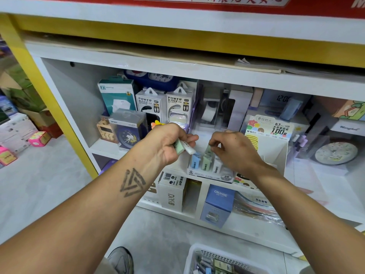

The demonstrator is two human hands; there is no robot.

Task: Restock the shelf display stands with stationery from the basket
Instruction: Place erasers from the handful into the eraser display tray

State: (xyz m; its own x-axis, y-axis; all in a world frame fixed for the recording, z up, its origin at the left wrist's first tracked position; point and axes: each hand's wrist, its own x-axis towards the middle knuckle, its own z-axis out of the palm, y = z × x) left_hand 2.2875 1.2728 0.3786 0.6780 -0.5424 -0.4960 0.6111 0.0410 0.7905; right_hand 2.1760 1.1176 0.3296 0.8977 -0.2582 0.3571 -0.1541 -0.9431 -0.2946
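A white display stand (274, 147) with a "0.7 HB 100" header card sits on the middle shelf; its front tray holds small blue, green and white lead cases (205, 165). My left hand (169, 143) grips a few small cases, a green one and a white one (185, 148), just left of the tray. My right hand (235, 149) pinches a green case (207, 150) at the top of the tray's rows. A white basket (197, 258) with more stationery stands on the floor at the bottom edge.
Power bank boxes (164, 103) and a boxed blue alarm clock (126, 131) stand left of the stand; clocks and boxes crowd the right. The lower shelf holds a white DiY box (173, 194) and a blue CRUHRE box (219, 204). My shoe (120, 260) is on the grey floor.
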